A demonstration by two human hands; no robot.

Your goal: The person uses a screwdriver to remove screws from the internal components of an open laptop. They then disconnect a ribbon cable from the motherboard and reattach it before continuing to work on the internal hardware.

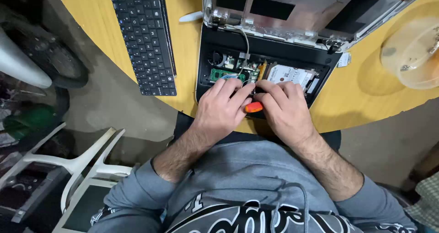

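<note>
An opened black laptop base (205, 54) lies on the yellow wooden table, its insides bare: a green circuit board (219, 74), a silver hard drive (287, 73) and loose wires. Both my hands rest on its near part, close together. My left hand (222, 107) lies over the board area with its fingers curled down. My right hand (282, 107) sits beside it, fingers bent onto the base. An orange screwdriver handle (253, 107) shows between the two hands; which hand grips it is unclear. The tool's tip is hidden.
The laptop's lid (292, 9) stands open behind the base. A detached black keyboard (144, 36) lies to the left on the table. A clear round plastic lid (411, 54) with small parts sits at the right. White chair frames (77, 164) stand on the floor at lower left.
</note>
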